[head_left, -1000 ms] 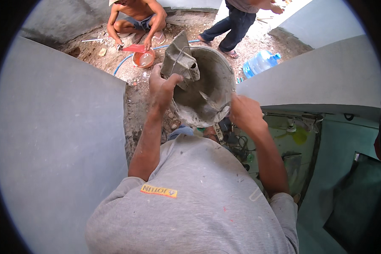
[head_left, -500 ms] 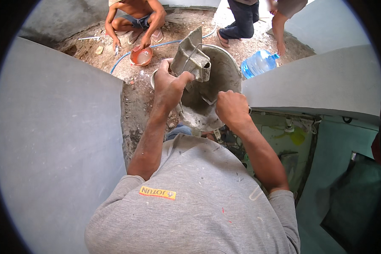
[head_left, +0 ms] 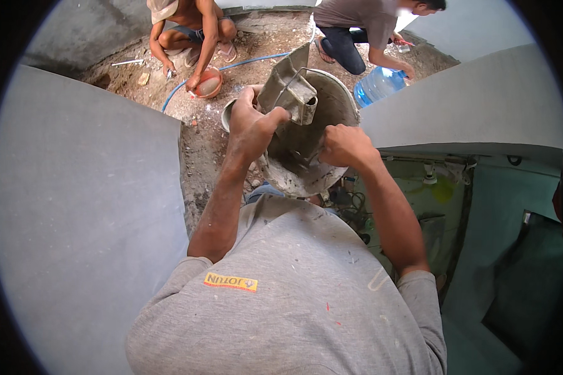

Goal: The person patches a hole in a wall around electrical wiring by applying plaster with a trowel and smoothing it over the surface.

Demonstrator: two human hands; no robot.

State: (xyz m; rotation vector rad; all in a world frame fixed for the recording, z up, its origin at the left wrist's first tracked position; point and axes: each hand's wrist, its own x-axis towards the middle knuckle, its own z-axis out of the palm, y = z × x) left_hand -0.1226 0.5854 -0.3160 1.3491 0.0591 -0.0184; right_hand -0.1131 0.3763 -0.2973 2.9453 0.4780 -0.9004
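Observation:
My left hand (head_left: 251, 130) is closed around a cement-smeared plastering float (head_left: 289, 94), its flat plate tilted upward and its boxy handle toward me. The float is held over the left part of a grey, mortar-coated bucket (head_left: 336, 94). Inside the bucket's right side, my right hand (head_left: 349, 145) is wrapped round what looks like a trowel (head_left: 303, 160). Only its bent metal neck shows; the handle is covered by my fingers, and the blade cannot be made out against the mortar.
Smooth grey walls (head_left: 87, 175) (head_left: 475, 112) flank me. Ahead, a squatting person holds an orange bowl (head_left: 209, 84); another kneels with a hand at a blue water jug (head_left: 379, 86). A blue hose (head_left: 251, 62) crosses the rubble floor. At lower right hangs a dark sheet (head_left: 532, 281).
My right hand has shifted slightly left and up within the bucket. The kneeling person has come further into view and leans toward the jug. The squatting person's orange bowl is tilted differently.

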